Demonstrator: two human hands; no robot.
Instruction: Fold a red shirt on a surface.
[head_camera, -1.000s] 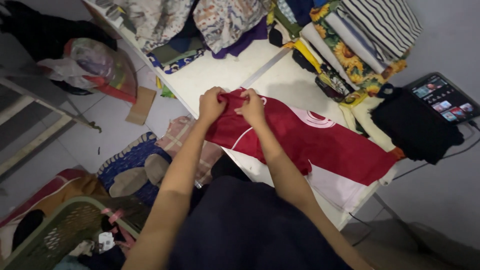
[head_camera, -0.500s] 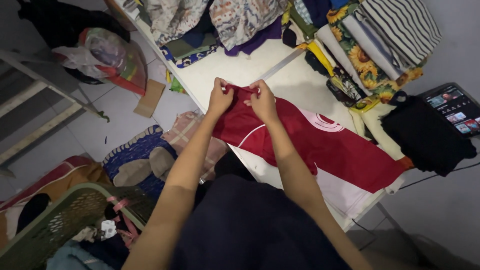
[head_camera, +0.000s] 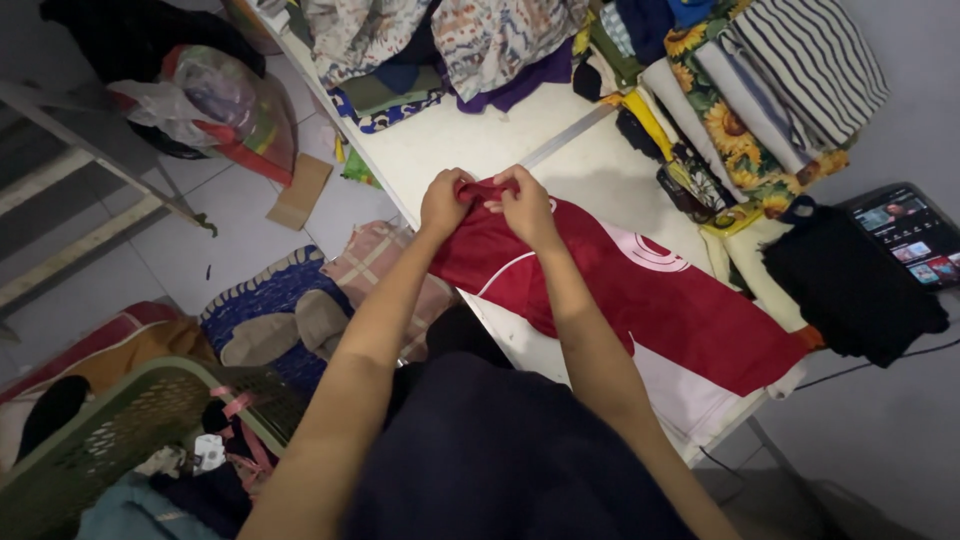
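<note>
A red garment with white trim and a white round mark lies spread across a white table. My left hand and my right hand sit side by side at the garment's far end, each pinching a bunched bit of the red cloth. That end is lifted slightly off the tabletop. The rest of the garment stays flat and runs toward the right, with a white part at its near corner.
Folded and heaped clothes crowd the table's far side, with a black folded pile and a lit tablet at right. On the floor at left are a green laundry basket, rugs and a plastic bag.
Both hands stay pinched on the garment's end; they rose a little, then came down and bunched the cloth closer together. The camera view shifted slightly.
</note>
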